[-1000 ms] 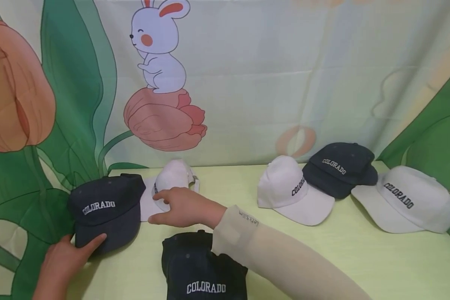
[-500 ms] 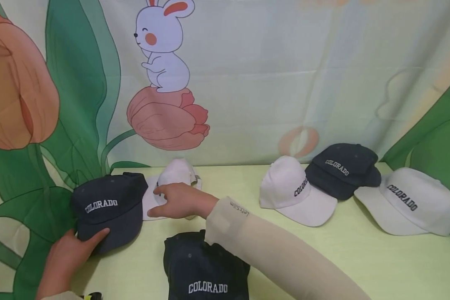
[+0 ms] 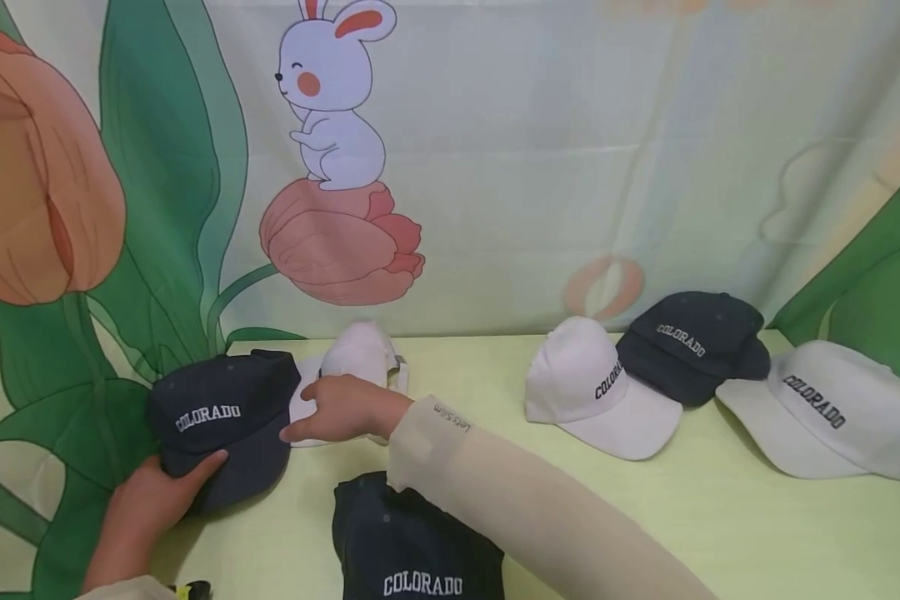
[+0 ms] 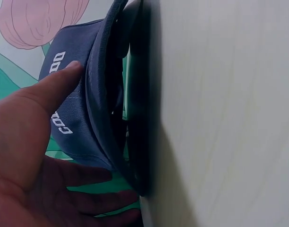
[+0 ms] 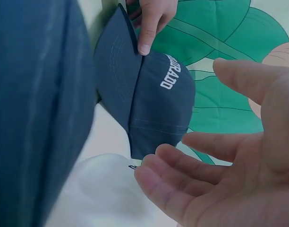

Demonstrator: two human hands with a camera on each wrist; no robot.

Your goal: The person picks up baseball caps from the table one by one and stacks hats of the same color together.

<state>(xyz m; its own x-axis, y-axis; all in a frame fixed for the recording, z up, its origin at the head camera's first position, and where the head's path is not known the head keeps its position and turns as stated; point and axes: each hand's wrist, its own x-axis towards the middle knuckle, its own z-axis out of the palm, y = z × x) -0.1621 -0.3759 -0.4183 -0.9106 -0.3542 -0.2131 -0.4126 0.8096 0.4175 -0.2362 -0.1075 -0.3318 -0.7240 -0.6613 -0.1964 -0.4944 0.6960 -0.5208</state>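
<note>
A navy cap lettered COLORADO (image 3: 228, 412) sits at the left of the table. My left hand (image 3: 150, 504) holds it at its near left side, thumb on top by the brim and fingers reaching round the side, as the left wrist view shows. My right hand (image 3: 345, 408) hovers at the cap's right side, thumb and fingers spread apart, nothing between them. In the right wrist view its fingertips (image 5: 165, 151) come close to the navy crown. Partly hidden behind this hand is a white cap (image 3: 360, 354), its brim running up to the navy one.
Another navy cap (image 3: 412, 533) stands at the front middle, under my right sleeve (image 3: 510, 492). Over on the right are a white cap (image 3: 573, 375), a navy cap (image 3: 693, 321) and a second white cap (image 3: 862, 396). A printed cloth (image 3: 495, 167) hangs behind the table.
My right hand has moved left, from over the white cap toward the navy cap's edge. My left thumb has slid slightly up the brim. The whole head view has shifted a little.
</note>
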